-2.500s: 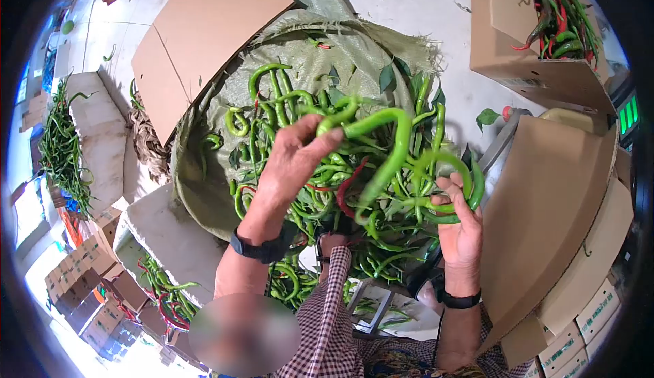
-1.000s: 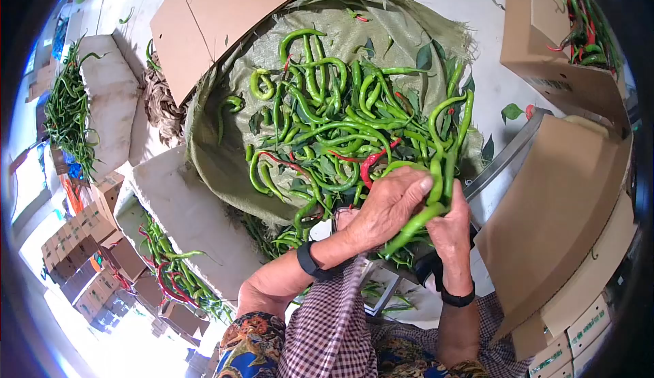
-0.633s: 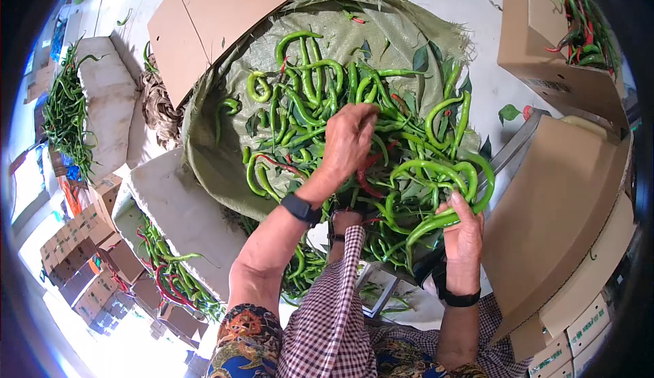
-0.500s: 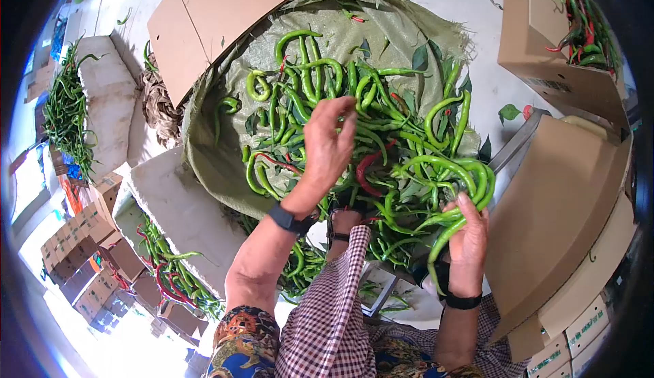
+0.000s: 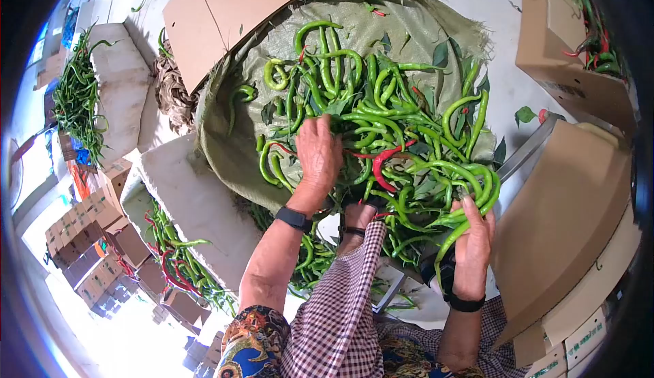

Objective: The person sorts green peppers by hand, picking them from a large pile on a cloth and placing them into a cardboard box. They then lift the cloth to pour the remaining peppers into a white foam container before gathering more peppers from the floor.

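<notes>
The left hand [image 5: 319,152] was at the middle of the frame, knuckles up, its fingers bent down into a heap of green peppers [image 5: 392,112]; the fingertips were hidden, so whether they gripped one could not be told. The right hand [image 5: 473,242], right of centre and lower down, was closed around a bunch of long green peppers [image 5: 489,190], with the thumb laid against them; their curved ends arched above the hand and one tip hung below it, near the black band [image 5: 466,304] on the wrist. The heap spread across the centre of the frame on an olive woven sack [image 5: 230,163], with dark leaves [image 5: 441,55] at its upper right and a bent red pepper [image 5: 381,171] lying between the two hands. A dark watch [image 5: 294,218] circled the left wrist. A large cardboard box [image 5: 562,221] filled the right side of the frame, just beside the right hand, and a cardboard panel [image 5: 238,13] lay along the sack's edge at the upper left. Checked cloth [image 5: 335,310] covered the lap at lower centre.
</notes>
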The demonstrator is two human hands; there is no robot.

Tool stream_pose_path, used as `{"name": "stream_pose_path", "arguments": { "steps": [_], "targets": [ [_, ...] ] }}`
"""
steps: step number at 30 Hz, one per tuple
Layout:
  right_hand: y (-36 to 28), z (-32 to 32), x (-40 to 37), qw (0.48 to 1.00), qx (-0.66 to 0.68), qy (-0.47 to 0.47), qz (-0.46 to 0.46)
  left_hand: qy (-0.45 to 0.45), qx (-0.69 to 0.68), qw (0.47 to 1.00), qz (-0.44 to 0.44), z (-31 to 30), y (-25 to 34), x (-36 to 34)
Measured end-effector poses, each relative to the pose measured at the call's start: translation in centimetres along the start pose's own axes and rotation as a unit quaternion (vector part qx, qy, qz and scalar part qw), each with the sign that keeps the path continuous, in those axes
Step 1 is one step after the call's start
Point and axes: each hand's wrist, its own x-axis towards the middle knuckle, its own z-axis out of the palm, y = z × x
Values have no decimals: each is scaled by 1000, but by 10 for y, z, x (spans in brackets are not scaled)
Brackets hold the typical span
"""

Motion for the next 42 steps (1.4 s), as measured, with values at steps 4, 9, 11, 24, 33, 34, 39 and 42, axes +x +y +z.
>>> {"name": "stream_pose_path", "arguments": {
  "steps": [4, 9, 11, 24, 33, 34, 39, 42],
  "targets": [
    [3, 1, -4, 1000, 0, 6, -21, 6, -59, 997, -39, 4, -28, 5],
    [3, 14, -15, 1000, -3, 2, -12, -144, -333, 913, -188, -31, -1, -11],
    [7, 19, -21, 1000, 1, 8, -7, -112, -451, 860, -212, -58, 43, -20],
    [-1, 16, -7, 999, -10, -28, -39, -52, -261, 945, 191, -38, 88, 25],
    [-12, 14, -11, 995, -34, -4, -90, -12, -222, 969, 112, -6, 42, 9],
    [-12, 12, -11, 997, -32, -8, -74, 38, -131, 986, 96, -1, 20, 24],
    [-11, 16, -15, 997, -44, -16, -63, 86, 166, 976, 111, -3, -46, 62],
    [-10, 14, -14, 997, -32, -19, -62, 28, 72, 993, 83, -17, -47, 59]
  ]
}}
